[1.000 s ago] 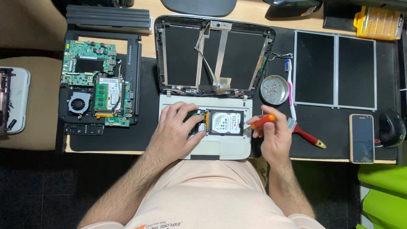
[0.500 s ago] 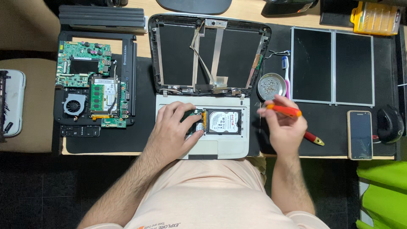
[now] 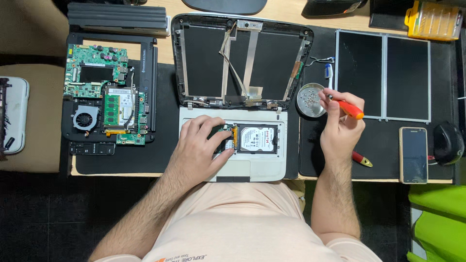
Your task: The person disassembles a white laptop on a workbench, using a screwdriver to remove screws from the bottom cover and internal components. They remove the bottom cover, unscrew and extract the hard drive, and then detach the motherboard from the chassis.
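Note:
A small white laptop base [image 3: 262,167] lies open in front of me with a silver hard drive [image 3: 257,139] in its bay. Its black lid shell [image 3: 242,58] with loose ribbon cables lies flat behind it. My left hand [image 3: 199,153] rests on the base, fingertips on the small board left of the drive. My right hand [image 3: 340,128] holds an orange-handled screwdriver [image 3: 347,106], its tip over a round metal dish [image 3: 310,99] of screws.
A green motherboard with fan [image 3: 99,104] sits in a black frame at left. Two dark screen panels [image 3: 383,75], a phone [image 3: 413,154], a black mouse [image 3: 447,143], a red-handled tool [image 3: 361,158] and a yellow case [image 3: 433,20] lie right.
My right hand has lifted the screwdriver from the hard drive and carried it right and away, up to the screw dish. My left hand has stayed on the laptop base.

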